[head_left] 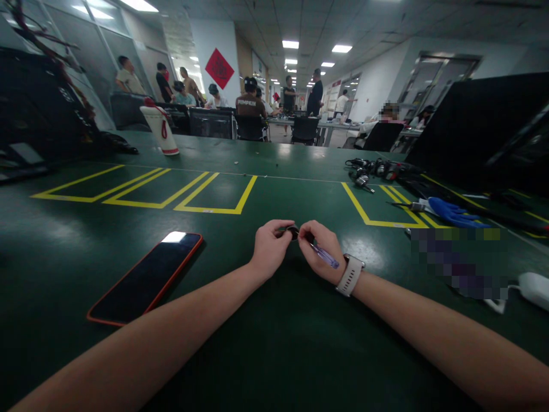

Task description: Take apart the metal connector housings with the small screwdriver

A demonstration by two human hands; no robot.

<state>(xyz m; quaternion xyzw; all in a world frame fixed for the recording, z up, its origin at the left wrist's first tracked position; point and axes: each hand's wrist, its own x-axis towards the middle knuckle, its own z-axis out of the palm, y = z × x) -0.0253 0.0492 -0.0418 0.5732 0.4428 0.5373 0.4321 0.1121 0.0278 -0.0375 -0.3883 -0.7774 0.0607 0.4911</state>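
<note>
Near the middle of the green table [274, 320], my left hand [272, 246] pinches a small dark round object [293, 232] between thumb and fingers. Close beside it on the right, my right hand [319, 249] is closed around a small screwdriver with a clear purple handle [326, 256]. The handle points down and to the right, and the tool's other end lies toward the small object; whether its tip touches is hidden by my fingers. A pale watch band circles my right wrist. To the left of my left hand lies a phone [148, 280] with an orange-red edge.
Yellow tape outlines [240, 205] mark the table. A white cup [160, 129] stands at the back left. On the right are black cables [362, 171], a screwdriver [405, 205], a blue glove [452, 212] and a white device [534, 290]. Dark monitors flank the table; people are beyond.
</note>
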